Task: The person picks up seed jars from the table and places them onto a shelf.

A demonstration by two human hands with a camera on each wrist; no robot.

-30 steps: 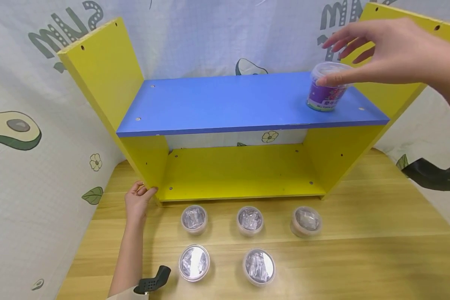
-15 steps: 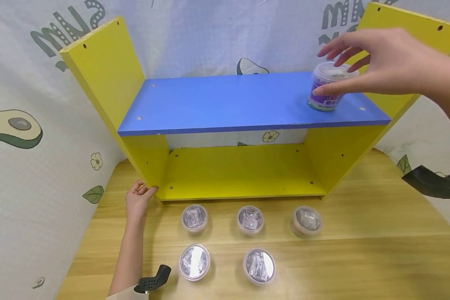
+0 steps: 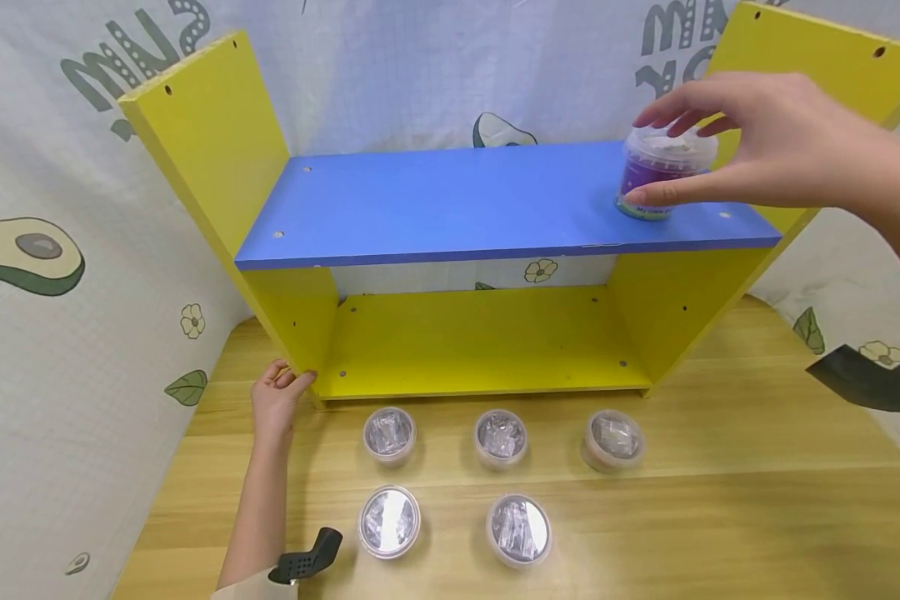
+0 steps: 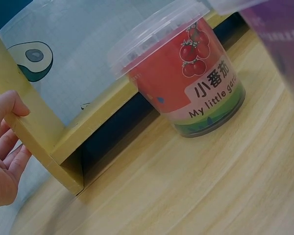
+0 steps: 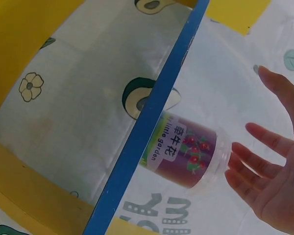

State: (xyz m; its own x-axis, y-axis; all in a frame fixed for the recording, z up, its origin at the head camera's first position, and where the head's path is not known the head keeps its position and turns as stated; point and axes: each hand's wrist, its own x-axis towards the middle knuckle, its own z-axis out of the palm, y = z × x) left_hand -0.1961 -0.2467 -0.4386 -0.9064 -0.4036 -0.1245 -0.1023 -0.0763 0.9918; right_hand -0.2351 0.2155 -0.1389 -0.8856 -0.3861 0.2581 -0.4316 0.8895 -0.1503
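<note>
A lidded plastic cup with a purple label (image 3: 645,172) stands upright at the right end of the blue shelf board (image 3: 450,200). Over it my right hand (image 3: 772,142) curves loosely, thumb in front and fingers above the lid. In the right wrist view the fingertips are beside the lid of the purple cup (image 5: 186,152), and the thumb is spread well away. My left hand (image 3: 276,404) pinches the lower front edge of the yellow left side panel (image 4: 44,127), thumb on one face and fingers on the other.
Several lidded cups stand in two rows on the wooden table before the shelf unit, among them a front-left cup (image 3: 389,522) and a right-hand cup (image 3: 613,440). A red-label tomato cup (image 4: 186,73) stands close to the left wrist. Patterned cloth (image 3: 60,350) hangs behind.
My right hand has come down around the purple cup, its thumb lower on the cup's front. The cup has stayed on the blue board. My left hand has not moved.
</note>
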